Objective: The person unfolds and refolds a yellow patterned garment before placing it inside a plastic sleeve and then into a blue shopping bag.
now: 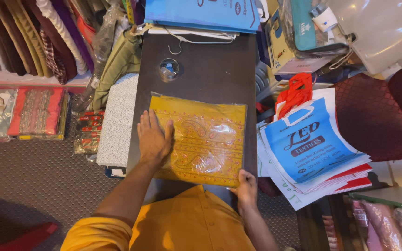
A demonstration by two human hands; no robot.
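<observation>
Orange sleeves fill the bottom of the view, and from them both forearms reach forward over a dark narrow surface (201, 60). On it lies a flat clear-plastic packet of mustard-yellow cloth with pink paisley stitching (205, 139), its near edge hanging close to the person's body.

Flat on the packet's left part rests the left hand (153, 138), palm down, fingers together and stretched forward, pressing rather than gripping; nothing is pinched in it. At the packet's near right corner sits the right hand (246, 187), its grip closed on that corner with the thumb on top; the fingers seem to curl under the edge, though the view does not show them clearly.

Beyond the left hand's fingertips, past the packet's far edge, a round clear disc-like thing (169, 69) lies on the surface, and farther still a thin wire hook (177, 48). Beyond that, a blue bag (201, 14) lies over the far end.

Outward from the right hand, just off the surface's edge, a stack of blue and white carry bags (308, 148) fans out, with an orange bag (296, 90) behind it. Outward from the left hand, a white speckled bolt of cloth (117, 123) leans beside the surface, and folded fabrics in packets (36, 112) lie on the floor farther left.
</observation>
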